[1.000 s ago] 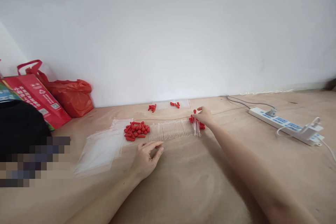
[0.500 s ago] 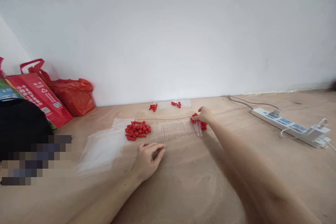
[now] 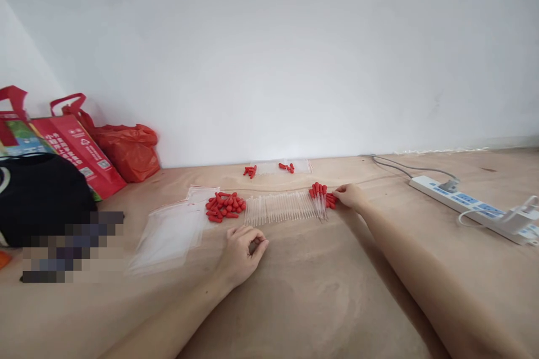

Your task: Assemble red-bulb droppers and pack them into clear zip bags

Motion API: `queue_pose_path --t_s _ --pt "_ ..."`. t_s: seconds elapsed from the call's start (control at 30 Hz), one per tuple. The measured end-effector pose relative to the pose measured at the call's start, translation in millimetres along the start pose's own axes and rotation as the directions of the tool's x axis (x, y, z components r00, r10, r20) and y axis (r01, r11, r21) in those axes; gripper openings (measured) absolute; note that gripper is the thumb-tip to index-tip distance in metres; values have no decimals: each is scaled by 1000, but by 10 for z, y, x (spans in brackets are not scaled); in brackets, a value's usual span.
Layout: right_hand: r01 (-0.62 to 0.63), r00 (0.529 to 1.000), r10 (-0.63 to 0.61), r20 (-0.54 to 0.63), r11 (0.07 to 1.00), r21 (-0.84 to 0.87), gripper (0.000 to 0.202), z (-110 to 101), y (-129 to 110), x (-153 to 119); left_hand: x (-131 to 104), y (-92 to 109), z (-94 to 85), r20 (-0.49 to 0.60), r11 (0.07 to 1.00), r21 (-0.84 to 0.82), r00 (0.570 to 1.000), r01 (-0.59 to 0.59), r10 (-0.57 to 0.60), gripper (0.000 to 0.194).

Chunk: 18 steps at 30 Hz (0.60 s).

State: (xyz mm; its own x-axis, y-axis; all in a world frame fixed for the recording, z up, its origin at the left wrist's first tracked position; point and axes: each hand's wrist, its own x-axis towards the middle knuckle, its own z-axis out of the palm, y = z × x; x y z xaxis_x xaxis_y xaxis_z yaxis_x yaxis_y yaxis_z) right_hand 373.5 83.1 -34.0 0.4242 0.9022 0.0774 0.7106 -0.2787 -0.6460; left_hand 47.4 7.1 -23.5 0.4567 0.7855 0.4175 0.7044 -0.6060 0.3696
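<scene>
My left hand (image 3: 244,252) rests on the wooden table, its fingers curled in and thumb against forefinger, with nothing seen in it. Beyond it spreads a row of clear thin dropper tubes (image 3: 280,207). To the left of the row is a heap of red rubber bulbs (image 3: 225,206). Several droppers with red bulbs fitted (image 3: 319,193) lie together at the row's right end. My right hand (image 3: 350,196) reaches to loose red bulbs (image 3: 330,201) beside them, its fingertips closed at one bulb.
Clear zip bags (image 3: 166,235) lie at left. Near the wall (image 3: 269,67) is another bag (image 3: 301,166) with red bulbs (image 3: 287,168). A power strip (image 3: 467,202) with cables stands right. Red bags (image 3: 126,148) and a black bag (image 3: 46,196) are at far left.
My right hand has come off the bulb-fitted droppers and moved right to the loose bulbs. My left hand stays put, thumb and forefinger closer together. The view has shifted slightly.
</scene>
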Motion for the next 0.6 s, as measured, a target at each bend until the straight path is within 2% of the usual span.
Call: queue_pose_path --t_s 0.1,0.17,0.23,0.27,0.3,0.37,0.4,0.43,0.5,0.6 --pt "21 996 -19 -91 999 24 19 -42 -40 -50 -24 -6 4 -43 999 26 999 28 -27 16" --pt "50 983 -40 -177 998 50 24 -79 -87 -183 -32 -16 0 -69 998 35 997 43 -41 15" --pt "143 965 -119 -234 986 90 25 -91 -144 -428 -6 -20 -13 -84 998 48 996 43 -39 12" --pt "292 932 -249 -262 946 140 24 -81 -173 -583 30 -17 -19 -89 997 64 995 42 -36 12" --pt "442 886 -397 -237 880 177 22 -61 -199 -749 83 -10 -23 -90 995 86 995 53 -45 11" --pt "666 744 -656 -123 718 200 18 0 -235 -1063 244 20 -9 -88 986 133 992 101 -90 11" --pt "728 675 -737 -41 656 201 16 35 -243 -1189 347 42 13 -72 978 149 988 145 -136 11" --pt "751 637 -771 25 627 205 15 69 -247 -1285 459 68 48 -63 973 156 985 170 -162 11" --pt "757 612 -783 108 620 205 13 121 -241 -1383 691 129 153 -47 965 162 979 204 -199 9" --pt "742 627 -768 130 640 199 9 149 -225 -1375 998 232 354 -33 940 182 957 289 -288 11"
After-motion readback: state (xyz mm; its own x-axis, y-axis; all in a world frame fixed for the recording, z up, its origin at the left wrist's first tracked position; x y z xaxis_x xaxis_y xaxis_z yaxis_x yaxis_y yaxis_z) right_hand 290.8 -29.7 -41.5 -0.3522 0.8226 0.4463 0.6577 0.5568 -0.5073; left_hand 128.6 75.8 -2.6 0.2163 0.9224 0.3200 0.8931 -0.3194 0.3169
